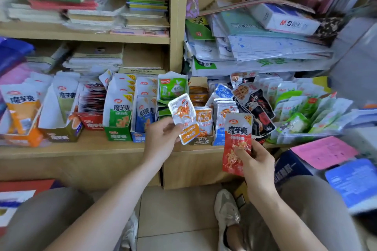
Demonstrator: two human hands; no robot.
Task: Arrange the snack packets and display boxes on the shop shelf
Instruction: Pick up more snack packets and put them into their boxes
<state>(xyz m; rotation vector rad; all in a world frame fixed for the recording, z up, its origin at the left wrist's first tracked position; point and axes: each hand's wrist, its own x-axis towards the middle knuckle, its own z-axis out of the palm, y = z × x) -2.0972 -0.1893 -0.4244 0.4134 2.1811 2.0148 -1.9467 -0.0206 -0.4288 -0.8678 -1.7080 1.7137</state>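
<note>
Snack packets are being sorted at a low shop shelf (81, 149), with two of them in hand just in front of its front edge. The right hand (257, 166) is pinching a red packet (237, 134) by its lower half, thumb and fingers clamped on it. The packet is standing upright, its long axis vertical and its printed top pointing up. The left hand (161, 138) is gripping a silver-and-orange packet (183, 112) by its left edge, fingers closed on it, the long axis near vertical and the top leaning left.

Beyond, along the shelf's left and middle, an orange box (34, 138), a green box (117, 135) and a blue box (138, 136) are already standing in a row, packets upright inside. Toward the right end, green packets (306, 112) and dark packets (259, 106) are lying in a loose heap, suggesting the job is roughly half done.
</note>
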